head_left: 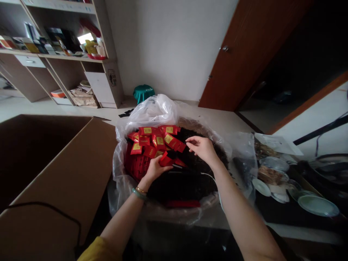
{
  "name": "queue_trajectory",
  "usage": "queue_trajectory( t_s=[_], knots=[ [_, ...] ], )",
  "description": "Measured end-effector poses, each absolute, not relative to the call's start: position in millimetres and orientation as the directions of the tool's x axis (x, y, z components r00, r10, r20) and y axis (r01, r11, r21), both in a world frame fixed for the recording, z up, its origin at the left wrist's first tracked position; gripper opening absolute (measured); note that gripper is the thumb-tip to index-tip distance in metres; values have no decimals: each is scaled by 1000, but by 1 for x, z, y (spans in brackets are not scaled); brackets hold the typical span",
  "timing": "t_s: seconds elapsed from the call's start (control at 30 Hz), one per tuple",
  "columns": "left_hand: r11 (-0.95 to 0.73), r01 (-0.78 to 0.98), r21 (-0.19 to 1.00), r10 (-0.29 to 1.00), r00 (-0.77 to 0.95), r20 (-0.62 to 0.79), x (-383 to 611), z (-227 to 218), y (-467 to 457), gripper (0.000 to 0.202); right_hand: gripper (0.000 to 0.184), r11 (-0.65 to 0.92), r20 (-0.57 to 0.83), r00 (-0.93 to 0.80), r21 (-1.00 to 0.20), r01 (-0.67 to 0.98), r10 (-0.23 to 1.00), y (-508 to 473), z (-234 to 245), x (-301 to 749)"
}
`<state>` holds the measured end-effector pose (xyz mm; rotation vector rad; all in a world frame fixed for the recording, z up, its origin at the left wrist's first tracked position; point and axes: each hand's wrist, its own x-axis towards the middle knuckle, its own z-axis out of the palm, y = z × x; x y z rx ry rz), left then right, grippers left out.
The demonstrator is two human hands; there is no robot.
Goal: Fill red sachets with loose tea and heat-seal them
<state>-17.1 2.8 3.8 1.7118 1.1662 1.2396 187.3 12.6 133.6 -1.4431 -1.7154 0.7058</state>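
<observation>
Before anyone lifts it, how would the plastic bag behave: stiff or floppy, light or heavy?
The plastic bag is probably floppy: its rim slumps in creases. It may feel heavy, since red packets and dark bits lie inside.

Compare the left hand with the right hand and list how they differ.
The left hand grips a red packet, while no packet shows in the right hand, its fingers curled. A green bangle and a gold bracelet circle the left hand's wrist; the right hand's wrist shows neither. The right hand sits higher in the picture than the left hand. Both are bare and work above the clear plastic bag.
</observation>
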Motion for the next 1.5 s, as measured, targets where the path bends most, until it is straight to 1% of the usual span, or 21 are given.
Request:
queue_trajectory(
  t_s=[0.07,0.13,0.2,0.27,0.33,0.43,0.57,0.63,0.67,0.73,0.8,0.87,0.93,1.0,1.07,1.13,1.2,1.27,1.37,1.43,1.5],
  knots=[
    [-342,250,906,939,119,322,-17,5,2,47,19,326,340,-98,-719,614,935,10,132,187],
    [-348,247,904,937,124,327,-17,5,2,46,21,443,416,-201,-644,624,887,5,130,180],
    [-356,249,901,934,136,331,-18,2,3,43,27,515,405,-322,-604,608,856,0,128,169],
    [-363,255,896,931,148,335,-18,0,4,40,31,548,349,-423,-570,612,836,-3,124,158],
    [-365,251,896,929,161,333,-19,-2,4,39,27,557,307,-469,-546,626,828,-2,121,150],
    [-351,217,911,933,168,320,-19,-2,5,41,16,539,355,-405,-570,621,843,2,120,151],
    [-305,151,940,947,154,282,-17,1,5,50,11,457,442,-188,-648,610,877,7,128,165],
    [-276,126,953,955,144,258,-16,2,5,54,14,437,471,-137,-619,653,871,7,133,169],
    [-267,112,957,958,143,250,-16,3,5,56,15,452,490,-150,-586,673,859,5,135,170],
    [-256,73,964,959,143,244,-16,3,5,59,16,530,516,-251,-513,675,819,2,137,167],
    [-242,32,970,962,137,235,-16,3,5,61,16,621,491,-402,-458,636,773,-3,136,162],
    [-214,-4,977,968,131,213,-17,3,6,63,18,673,416,-529,-425,606,740,-5,133,158],
    [-176,-43,983,970,162,181,-17,2,6,66,14,680,348,-585,-400,615,733,-3,129,155],
    [-142,-76,987,965,214,155,-18,2,7,70,6,670,344,-574,-384,636,743,0,127,154],
    [-159,-87,983,961,217,174,-18,3,7,74,12,659,402,-526,-377,651,749,3,125,153],
    [-256,-59,965,950,169,262,-17,3,5,82,16,642,459,-470,-362,676,754,5,124,151],
    [-372,20,928,921,134,366,-16,4,3,93,16,612,467,-439,-334,717,768,5,122,147],
    [-423,132,896,904,134,407,-14,2,1,99,15,582,442,-430,-303,754,787,4,119,141],
    [-370,267,890,929,129,348,-12,-1,0,88,16,548,382,-426,-307,778,820,3,113,131],
    [-352,287,891,936,115,333,-13,-4,1,79,16,517,290,-434,-348,782,853,2,110,126],
    [-387,267,883,922,110,371,-14,-5,3,73,17,488,175,-457,-379,786,872,1,107,122]
  ],
)
